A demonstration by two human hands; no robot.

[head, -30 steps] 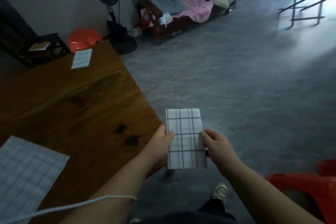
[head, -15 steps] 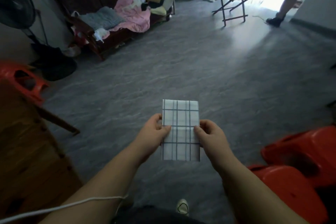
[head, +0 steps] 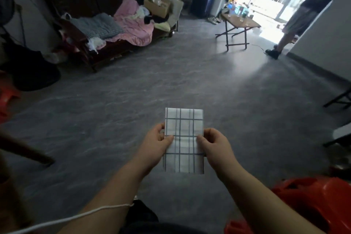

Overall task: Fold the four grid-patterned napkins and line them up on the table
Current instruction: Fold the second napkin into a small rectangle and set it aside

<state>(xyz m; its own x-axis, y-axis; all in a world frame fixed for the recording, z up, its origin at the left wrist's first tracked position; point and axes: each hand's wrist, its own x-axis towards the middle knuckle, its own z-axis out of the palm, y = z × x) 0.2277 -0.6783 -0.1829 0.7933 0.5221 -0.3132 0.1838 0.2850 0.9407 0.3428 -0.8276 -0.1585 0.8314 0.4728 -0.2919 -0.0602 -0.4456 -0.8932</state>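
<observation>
A folded white napkin with a dark grid pattern [head: 183, 135] hangs in the air over the grey floor, held as a narrow upright rectangle. My left hand [head: 153, 144] pinches its left edge with thumb on top. My right hand [head: 215, 145] pinches its right edge the same way. The other napkins are out of view; of the wooden table only a dark leg [head: 24, 152] shows at the left.
Red plastic stools [head: 311, 201] stand at the lower right, another [head: 7, 99] at the left edge. A cluttered sofa [head: 117, 30] and a folding table [head: 239, 23] sit across the floor. A person [head: 296, 19] stands in the bright doorway. A white cord [head: 79, 218] crosses my left forearm.
The view has swung right, away from the wooden table and its napkins, toward the open room. Both hands keep the same pinch on the folded napkin.
</observation>
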